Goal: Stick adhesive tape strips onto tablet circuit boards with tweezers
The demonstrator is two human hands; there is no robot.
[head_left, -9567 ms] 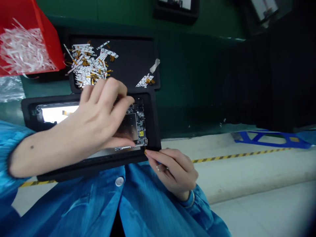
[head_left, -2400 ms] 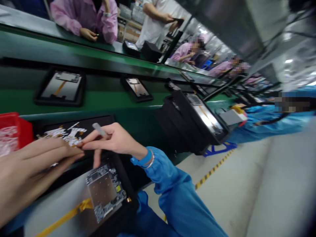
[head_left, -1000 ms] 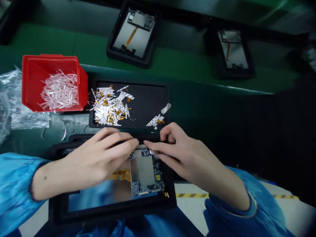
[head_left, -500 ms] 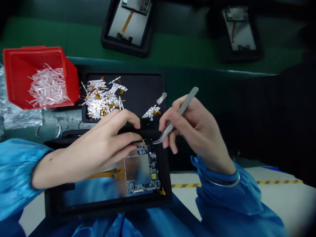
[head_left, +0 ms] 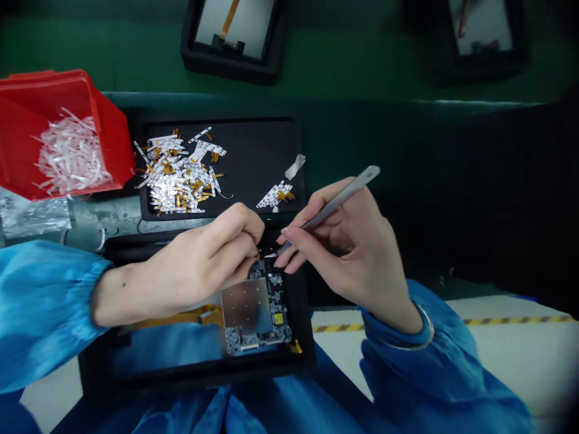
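Note:
A black holder tray [head_left: 190, 377] sits at the bench edge in front of me, with a device back and its circuit board [head_left: 256, 313] showing a silver shield and an orange flex cable [head_left: 181, 316]. My left hand [head_left: 203, 265] pinches something tiny at the board's top edge; I cannot make out what. My right hand [head_left: 348, 241] grips metal tweezers [head_left: 335, 202], whose tip meets my left fingertips at the board's top corner.
Behind lies a black tray [head_left: 253, 150] with a heap of white and orange flex strips [head_left: 178, 172] and a smaller pile [head_left: 275, 196]. A red bin [head_left: 106, 129] of white strips stands at left. Two more holder trays [head_left: 230, 60] [head_left: 484, 30] rest on the green belt.
My right hand lowered the tweezers, bringing their tip against my left fingertips. My left fingers curled tighter into a pinch. The view shifted slightly down.

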